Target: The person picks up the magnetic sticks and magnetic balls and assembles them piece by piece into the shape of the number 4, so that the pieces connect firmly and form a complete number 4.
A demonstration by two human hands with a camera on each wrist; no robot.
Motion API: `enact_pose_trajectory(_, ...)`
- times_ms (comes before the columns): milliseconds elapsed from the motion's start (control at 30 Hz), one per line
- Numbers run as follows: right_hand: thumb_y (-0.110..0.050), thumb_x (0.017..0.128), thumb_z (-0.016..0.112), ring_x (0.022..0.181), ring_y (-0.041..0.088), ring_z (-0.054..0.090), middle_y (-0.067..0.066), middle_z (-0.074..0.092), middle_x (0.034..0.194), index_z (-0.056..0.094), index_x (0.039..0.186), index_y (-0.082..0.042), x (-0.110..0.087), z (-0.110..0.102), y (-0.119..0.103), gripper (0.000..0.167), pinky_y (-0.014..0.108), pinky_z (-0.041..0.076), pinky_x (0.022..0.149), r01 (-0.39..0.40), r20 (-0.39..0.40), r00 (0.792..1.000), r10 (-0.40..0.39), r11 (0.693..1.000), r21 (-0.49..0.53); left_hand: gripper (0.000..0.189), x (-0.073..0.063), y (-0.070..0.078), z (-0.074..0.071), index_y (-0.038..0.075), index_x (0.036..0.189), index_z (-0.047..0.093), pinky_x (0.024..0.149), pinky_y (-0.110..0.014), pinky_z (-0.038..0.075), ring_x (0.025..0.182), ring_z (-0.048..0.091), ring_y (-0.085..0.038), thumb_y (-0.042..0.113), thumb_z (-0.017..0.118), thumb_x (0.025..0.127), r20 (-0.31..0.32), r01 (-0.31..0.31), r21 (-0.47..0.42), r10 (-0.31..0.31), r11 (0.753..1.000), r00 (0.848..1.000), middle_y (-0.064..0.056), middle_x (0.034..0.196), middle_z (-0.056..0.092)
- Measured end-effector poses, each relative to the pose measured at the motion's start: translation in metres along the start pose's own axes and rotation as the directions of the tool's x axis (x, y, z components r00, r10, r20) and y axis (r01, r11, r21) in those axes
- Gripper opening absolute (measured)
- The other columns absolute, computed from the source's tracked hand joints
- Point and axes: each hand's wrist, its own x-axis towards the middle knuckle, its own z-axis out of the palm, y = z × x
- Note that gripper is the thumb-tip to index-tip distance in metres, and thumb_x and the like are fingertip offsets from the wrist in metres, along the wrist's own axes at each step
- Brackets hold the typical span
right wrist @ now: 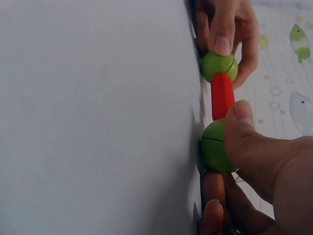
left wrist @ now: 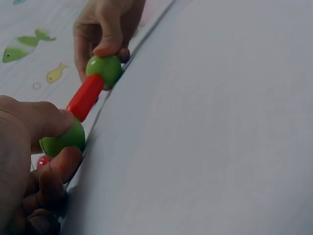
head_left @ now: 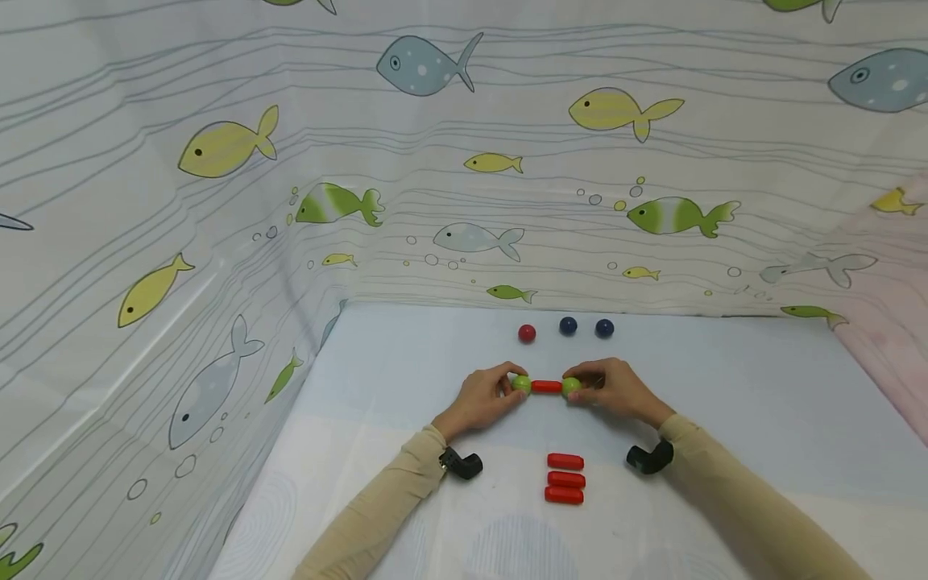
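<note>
In the head view a red rod (head_left: 547,387) joins two green balls, one at either end. My left hand (head_left: 484,396) pinches the left green ball (head_left: 522,385) between thumb and fingers. The right green ball (head_left: 571,387) is pinched the same way by my right hand (head_left: 616,388). Seen from the left wrist, the red rod (left wrist: 85,97) meets both balls with no visible gap. A groove line crosses the near green ball (right wrist: 215,147) in the right wrist view, where my right thumb lies against it.
Beyond the hands sit a red ball (head_left: 527,333) and two dark blue balls, one left (head_left: 569,325) and one right (head_left: 605,328). Nearer, three red rods (head_left: 565,479) lie stacked in a column on the white table (head_left: 348,499). A fish-print curtain (head_left: 435,193) closes the back and left side.
</note>
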Motion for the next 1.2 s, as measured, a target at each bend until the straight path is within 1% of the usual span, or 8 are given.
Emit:
enact_pose_trajectory(167, -0.03, 0.087, 0.089, 0.089, 0.015, 0.063, -0.004, 0.074, 0.1, 0.079, 0.12, -0.013, 0.001, 0.004, -0.004, 0.038, 0.024, 0.052, 0.079, 0.015, 0.003, 1.0, -0.015, 1.0, 0.003, 0.037, 0.001, -0.003, 0.001, 0.008, 0.131, 0.064, 0.065, -0.022, 0.043, 0.062, 0.052, -0.002, 0.015, 0.075, 0.097, -0.09, 0.004, -0.018, -0.006, 1.0, 0.996, -0.001, 0.084, 0.072)
enact_pose_trajectory(300, -0.032, 0.087, 0.09, 0.088, 0.014, 0.063, -0.004, 0.073, 0.097, 0.077, 0.118, -0.012, 0.002, 0.01, -0.01, 0.039, 0.023, 0.054, 0.077, 0.035, 0.022, 0.999, -0.035, 0.999, 0.015, 0.035, 0.0, -0.006, 0.002, 0.007, 0.124, 0.056, 0.063, -0.022, 0.046, 0.062, 0.055, -0.002, 0.012, 0.076, 0.096, -0.149, 0.054, -0.091, -0.067, 0.994, 0.987, -0.005, 0.087, 0.073)
enact_pose_trajectory(500, -0.028, 0.088, 0.089, 0.086, 0.011, 0.063, -0.005, 0.072, 0.096, 0.077, 0.119, -0.009, 0.002, 0.02, -0.025, 0.039, 0.023, 0.055, 0.076, 0.108, 0.063, 0.992, -0.109, 0.994, 0.016, 0.028, -0.002, -0.003, -0.001, 0.004, 0.116, 0.048, 0.047, -0.026, 0.05, 0.046, 0.059, -0.008, 0.007, 0.07, 0.1, -0.197, 0.14, -0.358, -0.222, 0.923, 0.955, -0.016, 0.094, 0.071)
enact_pose_trajectory(633, -0.025, 0.088, 0.088, 0.084, 0.01, 0.063, -0.003, 0.074, 0.096, 0.077, 0.118, -0.007, 0.004, 0.029, -0.035, 0.037, 0.023, 0.055, 0.076, 0.149, 0.059, 0.987, -0.15, 0.989, 0.015, 0.021, -0.003, -0.002, -0.002, 0.005, 0.107, 0.05, 0.043, -0.026, 0.047, 0.043, 0.057, -0.008, 0.014, 0.068, 0.102, -0.201, 0.165, -0.41, -0.265, 0.897, 0.943, -0.013, 0.092, 0.071)
enact_pose_trajectory(767, -0.025, 0.088, 0.089, 0.083, 0.011, 0.063, -0.004, 0.073, 0.093, 0.077, 0.115, -0.007, 0.007, 0.038, -0.044, 0.035, 0.023, 0.054, 0.074, 0.143, 0.045, 0.989, -0.143, 0.99, 0.011, 0.025, -0.004, 0.001, -0.001, 0.009, 0.107, 0.051, 0.048, -0.025, 0.048, 0.046, 0.058, -0.008, 0.025, 0.069, 0.103, -0.162, 0.162, -0.338, -0.227, 0.927, 0.96, -0.009, 0.085, 0.077)
enact_pose_trajectory(933, -0.028, 0.088, 0.088, 0.079, 0.009, 0.059, -0.006, 0.07, 0.087, 0.077, 0.112, -0.008, 0.014, 0.045, -0.051, 0.033, 0.022, 0.051, 0.071, 0.141, 0.044, 0.989, -0.139, 0.99, -0.023, 0.035, -0.004, 0.008, -0.002, 0.012, 0.118, 0.054, 0.062, -0.024, 0.046, 0.058, 0.06, -0.004, 0.033, 0.075, 0.099, -0.142, 0.107, -0.131, -0.125, 0.986, 0.982, -0.003, 0.082, 0.078)
enact_pose_trajectory(1067, -0.03, 0.088, 0.088, 0.081, 0.009, 0.06, -0.006, 0.071, 0.09, 0.077, 0.117, -0.008, 0.014, 0.044, -0.053, 0.038, 0.023, 0.052, 0.073, 0.113, 0.063, 0.992, -0.11, 0.992, -0.051, 0.039, -0.005, 0.013, -0.002, 0.013, 0.126, 0.058, 0.062, -0.024, 0.044, 0.061, 0.058, -0.003, 0.032, 0.076, 0.097, -0.132, 0.078, -0.027, -0.081, 0.997, 0.988, -0.001, 0.086, 0.078)
enact_pose_trajectory(1200, -0.033, 0.089, 0.087, 0.08, 0.008, 0.061, -0.006, 0.071, 0.091, 0.076, 0.119, -0.006, 0.005, 0.032, -0.053, 0.042, 0.023, 0.053, 0.072, 0.097, 0.122, 0.988, -0.09, 0.994, -0.057, 0.031, -0.005, 0.013, -0.001, 0.014, 0.123, 0.062, 0.061, -0.023, 0.042, 0.061, 0.055, -0.002, 0.029, 0.073, 0.098, -0.133, 0.074, -0.013, -0.075, 0.997, 0.988, 0.001, 0.086, 0.076)
